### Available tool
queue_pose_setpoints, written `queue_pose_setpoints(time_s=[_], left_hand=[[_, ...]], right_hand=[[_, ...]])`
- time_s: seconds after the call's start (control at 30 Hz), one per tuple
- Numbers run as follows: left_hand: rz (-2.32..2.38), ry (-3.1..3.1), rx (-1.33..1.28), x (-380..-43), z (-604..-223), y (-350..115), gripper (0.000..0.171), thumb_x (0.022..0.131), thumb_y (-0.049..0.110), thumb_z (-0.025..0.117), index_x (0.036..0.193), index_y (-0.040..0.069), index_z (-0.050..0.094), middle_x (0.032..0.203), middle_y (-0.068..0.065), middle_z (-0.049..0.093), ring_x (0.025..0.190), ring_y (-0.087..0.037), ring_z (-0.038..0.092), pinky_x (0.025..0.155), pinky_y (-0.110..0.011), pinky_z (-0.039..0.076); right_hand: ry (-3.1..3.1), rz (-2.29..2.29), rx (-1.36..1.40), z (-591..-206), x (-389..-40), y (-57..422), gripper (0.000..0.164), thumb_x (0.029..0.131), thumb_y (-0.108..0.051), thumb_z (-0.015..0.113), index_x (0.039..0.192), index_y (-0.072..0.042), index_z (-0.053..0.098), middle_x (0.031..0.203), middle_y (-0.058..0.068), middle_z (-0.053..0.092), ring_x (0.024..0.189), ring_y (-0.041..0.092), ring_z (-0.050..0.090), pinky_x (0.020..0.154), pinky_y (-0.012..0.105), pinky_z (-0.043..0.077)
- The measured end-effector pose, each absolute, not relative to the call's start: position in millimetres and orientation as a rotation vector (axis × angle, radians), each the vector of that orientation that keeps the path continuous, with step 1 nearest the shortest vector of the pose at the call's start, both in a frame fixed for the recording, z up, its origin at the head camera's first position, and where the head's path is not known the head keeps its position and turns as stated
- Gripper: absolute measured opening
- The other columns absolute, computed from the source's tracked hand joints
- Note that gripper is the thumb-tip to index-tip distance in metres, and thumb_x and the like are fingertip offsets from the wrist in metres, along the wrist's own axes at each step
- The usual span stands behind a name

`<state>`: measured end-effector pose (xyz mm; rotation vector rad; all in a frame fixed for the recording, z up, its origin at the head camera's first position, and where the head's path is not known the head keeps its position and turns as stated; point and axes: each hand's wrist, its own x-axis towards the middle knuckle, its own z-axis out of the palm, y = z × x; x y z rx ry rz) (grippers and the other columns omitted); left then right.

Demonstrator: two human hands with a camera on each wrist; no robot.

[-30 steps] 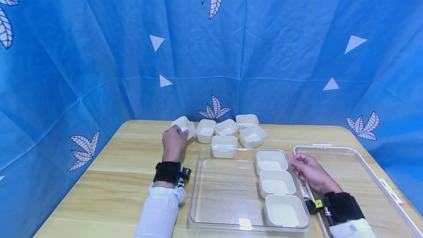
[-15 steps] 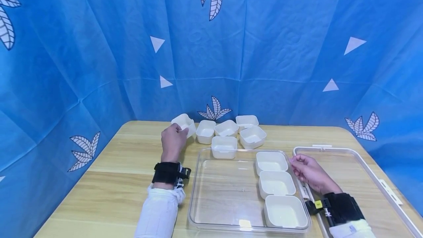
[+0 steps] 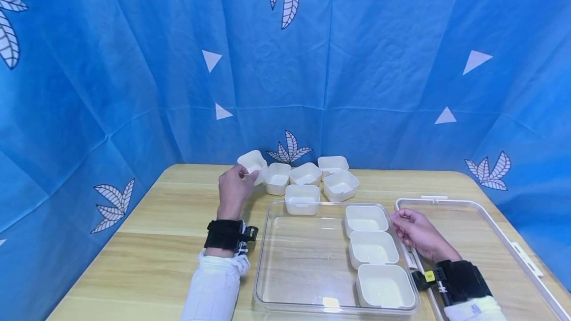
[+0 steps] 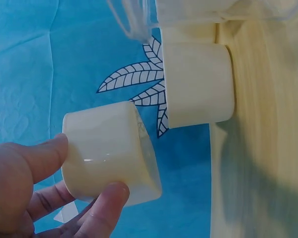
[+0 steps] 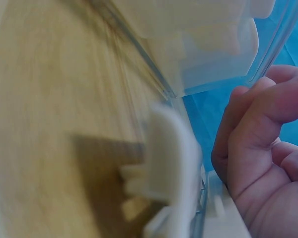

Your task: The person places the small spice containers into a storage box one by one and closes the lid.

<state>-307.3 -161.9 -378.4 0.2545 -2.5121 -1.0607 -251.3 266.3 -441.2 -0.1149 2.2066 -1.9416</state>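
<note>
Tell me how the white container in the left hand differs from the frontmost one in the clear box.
The held container is tilted in the left hand; the frontmost container sits upright. The held container is outside the clear box, past its far left corner; the frontmost container is inside, at the near right corner. Both are whitish and open-topped.

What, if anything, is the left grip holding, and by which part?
The left grip holds a small white box by its side, on the side nearer the person.
</note>
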Motion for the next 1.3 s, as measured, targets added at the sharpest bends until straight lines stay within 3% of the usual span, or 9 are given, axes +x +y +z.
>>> queue_pose_setpoints(time_s=[0.5, 1.03, 1.3], left_hand=[[-1.097, -2.577, 0.165, -305.1, -369.7, -157.9, 0.035, 0.091, 0.037, 0.068, 0.092, 0.002, 0.064, 0.109, -0.020, 0.065, 0.106, -0.036, 0.056, 0.090, -0.049, 0.046], [-1.090, -2.625, -0.057, -299.9, -363.9, -148.8, 0.029, 0.088, 0.034, 0.072, 0.082, 0.008, 0.061, 0.097, -0.011, 0.068, 0.097, -0.029, 0.063, 0.081, -0.041, 0.053], [-1.060, -2.692, -0.114, -299.9, -362.7, -146.1, 0.028, 0.089, 0.034, 0.070, 0.082, 0.009, 0.061, 0.100, -0.010, 0.069, 0.095, -0.028, 0.064, 0.075, -0.038, 0.055]], right_hand=[[2.219, -1.925, -0.103, -439.3, -251.7, 266.3, 0.017, 0.102, -0.019, 0.052, 0.095, -0.003, 0.052, 0.074, 0.000, 0.047, 0.060, 0.007, 0.045, 0.044, 0.016, 0.036], [2.218, -1.939, -0.109, -441.0, -250.8, 266.3, 0.016, 0.101, -0.018, 0.052, 0.095, -0.003, 0.052, 0.074, -0.001, 0.049, 0.059, 0.007, 0.045, 0.044, 0.015, 0.035], [2.226, -1.933, -0.112, -440.6, -251.2, 265.9, 0.017, 0.101, -0.018, 0.052, 0.096, -0.002, 0.052, 0.074, 0.000, 0.048, 0.059, 0.007, 0.045, 0.044, 0.015, 0.035]])
